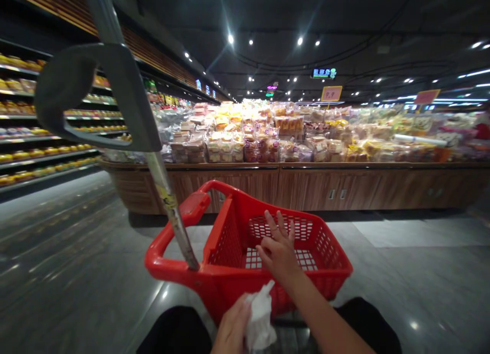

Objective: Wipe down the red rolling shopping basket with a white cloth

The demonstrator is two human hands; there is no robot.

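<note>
Gripping a crumpled white tissue (pixel 261 315) at the bottom centre of the frame, the left hand (pixel 230 329) is clamped on the sheet, with the fingers closed around its lower part. Whether the material is paper or thin plastic cannot be determined from this view. A light, closed grip is sufficient for an item this soft and leaves the upper part of the sheet free.

Just above, the right hand (pixel 278 254) is open, with its fingers spread apart and holding nothing. A ring (pixel 274 230) is visible on one finger. This hand hangs over the inside of the red basket (pixel 225 236); contact with the mesh cannot be confirmed. Dark trouser legs (pixel 176 333) show at the lower edge on either side of the basket.

A metal pole (pixel 172 226) with a yellow-marked section rises from the basket's left rim toward a grey curved handle (pixel 130 103) at the upper left of the frame. A grey tile floor (pixel 76 252) extends beyond the basket.

Farther off, across the centre of the frame, a wooden-fronted counter (pixel 325 188) carries a large pile of wrapped food packs (pixel 237 139). A yellow price sign (pixel 331 93) stands above the pile. Long shelves (pixel 38 149) stocked with yellow-toned packages line the left side of the frame.
</note>
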